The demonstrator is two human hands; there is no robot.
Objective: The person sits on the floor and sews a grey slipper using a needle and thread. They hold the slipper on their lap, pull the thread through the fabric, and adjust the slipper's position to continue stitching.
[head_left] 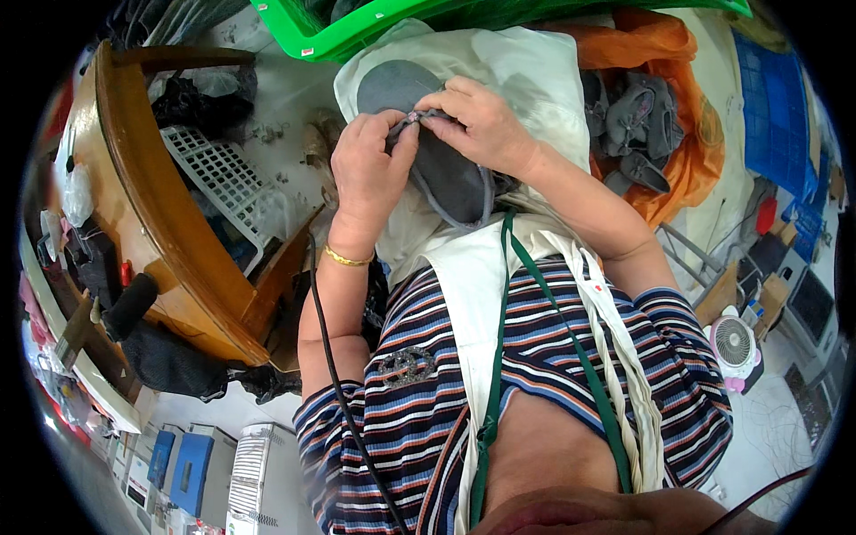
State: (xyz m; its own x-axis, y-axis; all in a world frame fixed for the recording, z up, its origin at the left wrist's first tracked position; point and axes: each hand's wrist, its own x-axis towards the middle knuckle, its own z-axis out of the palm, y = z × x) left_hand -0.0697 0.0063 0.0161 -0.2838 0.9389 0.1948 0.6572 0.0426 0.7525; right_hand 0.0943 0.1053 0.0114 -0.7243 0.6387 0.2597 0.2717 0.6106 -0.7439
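A grey fabric shoe (450, 183) with a rounded toe lies over the white cloth (526, 71) in front of me. A small bow (414, 117) with a pinkish centre sits across its middle. My left hand (373, 160) is closed, thumb and forefinger pinching the bow from the left. From the right, my right hand (486, 125) pinches the bow's other side, fingers bent around it. The fingertips of both hands almost meet at the bow's centre and hide part of it.
An orange bag (704, 152) holding several grey shoes (640, 116) stands at right. Beyond the cloth is a green crate (325, 40). A wooden table (134, 169) and a white plastic basket (218, 174) are at left. A small fan (735, 343) stands far right.
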